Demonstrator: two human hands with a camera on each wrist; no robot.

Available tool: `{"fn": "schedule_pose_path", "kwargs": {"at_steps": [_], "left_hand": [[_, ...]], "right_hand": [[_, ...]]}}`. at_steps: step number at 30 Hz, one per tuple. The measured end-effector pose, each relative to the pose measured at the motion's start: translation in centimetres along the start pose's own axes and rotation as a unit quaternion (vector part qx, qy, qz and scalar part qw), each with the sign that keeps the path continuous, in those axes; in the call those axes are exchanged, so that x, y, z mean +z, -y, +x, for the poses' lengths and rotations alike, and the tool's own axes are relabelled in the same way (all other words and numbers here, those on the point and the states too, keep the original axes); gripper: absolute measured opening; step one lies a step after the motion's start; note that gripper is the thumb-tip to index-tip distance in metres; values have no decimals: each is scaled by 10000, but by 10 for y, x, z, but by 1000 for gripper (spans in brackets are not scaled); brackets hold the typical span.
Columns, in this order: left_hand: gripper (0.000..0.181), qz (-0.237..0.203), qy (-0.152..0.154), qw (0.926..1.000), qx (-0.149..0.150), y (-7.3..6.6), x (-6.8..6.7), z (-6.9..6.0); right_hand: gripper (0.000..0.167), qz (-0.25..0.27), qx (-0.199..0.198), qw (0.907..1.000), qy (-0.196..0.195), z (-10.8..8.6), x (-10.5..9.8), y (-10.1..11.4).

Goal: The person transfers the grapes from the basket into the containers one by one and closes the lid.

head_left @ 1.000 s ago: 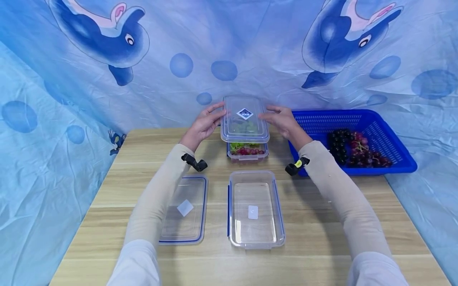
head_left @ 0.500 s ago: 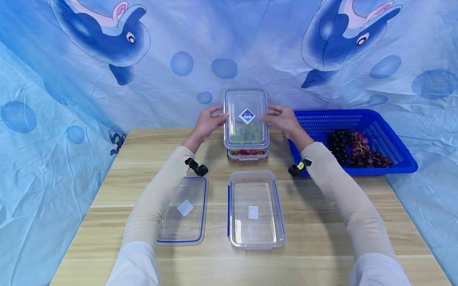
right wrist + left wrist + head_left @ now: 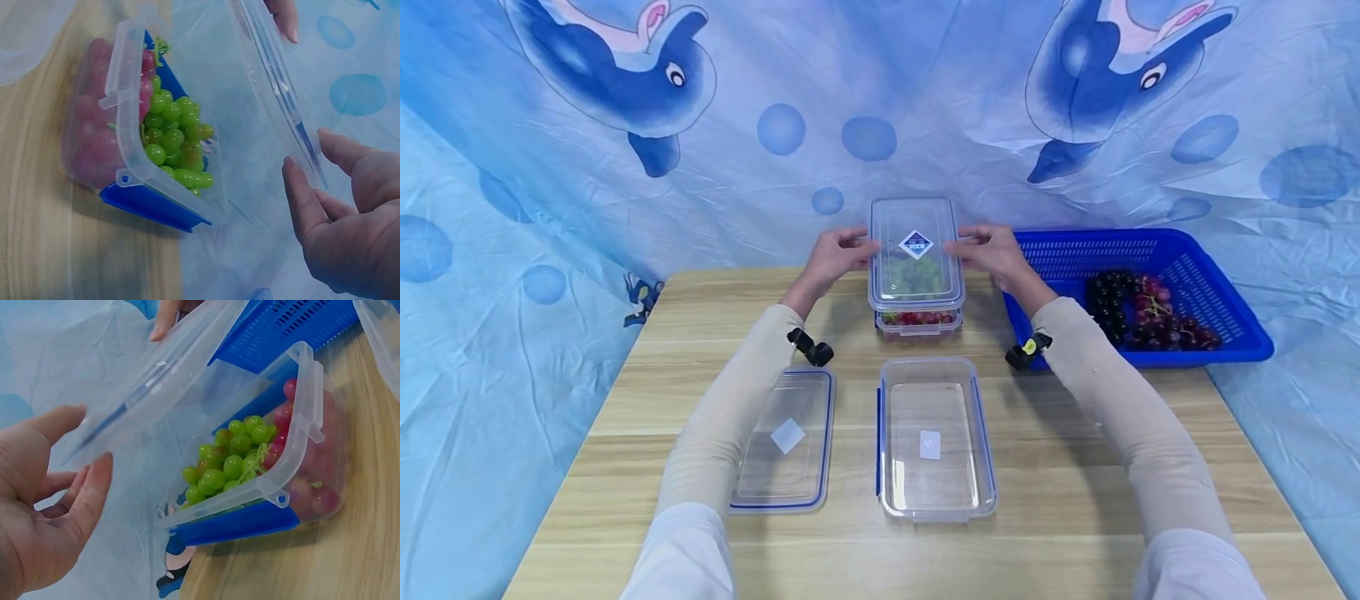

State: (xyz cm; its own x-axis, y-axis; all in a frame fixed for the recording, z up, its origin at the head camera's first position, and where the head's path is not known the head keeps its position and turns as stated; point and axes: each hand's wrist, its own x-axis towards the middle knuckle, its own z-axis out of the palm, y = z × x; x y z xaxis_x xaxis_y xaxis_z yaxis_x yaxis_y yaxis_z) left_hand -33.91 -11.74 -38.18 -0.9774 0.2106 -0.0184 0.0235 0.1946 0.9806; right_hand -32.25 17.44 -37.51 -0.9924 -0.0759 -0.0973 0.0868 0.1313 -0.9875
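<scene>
- One clear lid point(image 3: 916, 279), with a diamond label point(image 3: 916, 244), is held above the fruit box point(image 3: 919, 331) at the far side of the worktop point(image 3: 1037, 533). A gap between lid and rim shows in both wrist views.
- Grip, left: the left hand point(image 3: 835, 260) pinches one long edge of the lid, thumb above, fingers below.
- Grip, right: the right hand point(image 3: 996, 254) pinches the opposite edge in like manner.
- Step in hand, as judged: bringing the lid over the fruit box, not yet seated. The next move would call for levelling the lid, matching its corners to the rim and lowering both sides evenly.
- Contents: green grapes point(image 3: 231, 465) lie beside red grapes point(image 3: 322, 469). Whether any stands above the rim cannot be told; one that did could hold the lid up.
- Possible hindrance: the blue side flap point(image 3: 237, 528) hangs outward and would need to stay clear of the descending lid.
- Surroundings: a second box point(image 3: 936, 483), uncovered, stands nearer the person; to its left lies a spare lid point(image 3: 797, 471), partly hidden by the left sleeve point(image 3: 718, 433).
- Right: a blue basket point(image 3: 1243, 333) holds black grapes point(image 3: 1108, 304) and reddish bunches point(image 3: 1157, 308); the right forearm crosses its near corner.
</scene>
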Motion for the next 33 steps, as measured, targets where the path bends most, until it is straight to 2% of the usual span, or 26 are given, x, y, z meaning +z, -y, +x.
{"fn": "schedule_pose_path", "kwargs": {"at_steps": [4, 12, 16, 20, 27, 33], "left_hand": [[72, 483, 41, 9988, -106, 6, 1, 0], [62, 648, -177, 9977, 48, 21, 5, 4], [61, 732, -146, 9972, 71, 31, 6, 5], [63, 763, -135, 9970, 26, 39, 7, 5], [55, 459, -46, 9989, -103, 45, 11, 5], [62, 667, -45, 9974, -274, 47, 13, 4]], "right_hand": [[56, -68, 10, 10000, -22, 1, 2, -6], [58, -574, 80, 9983, 16, 6, 7, -17], [55, -649, 135, 9977, 115, 9, 9, -25], [51, -774, 148, 9968, 167, 14, 10, -30], [47, -1169, 383, 9920, 268, 19, 12, -34], [45, -1457, 507, 9876, 276, 23, 13, -36]]}}
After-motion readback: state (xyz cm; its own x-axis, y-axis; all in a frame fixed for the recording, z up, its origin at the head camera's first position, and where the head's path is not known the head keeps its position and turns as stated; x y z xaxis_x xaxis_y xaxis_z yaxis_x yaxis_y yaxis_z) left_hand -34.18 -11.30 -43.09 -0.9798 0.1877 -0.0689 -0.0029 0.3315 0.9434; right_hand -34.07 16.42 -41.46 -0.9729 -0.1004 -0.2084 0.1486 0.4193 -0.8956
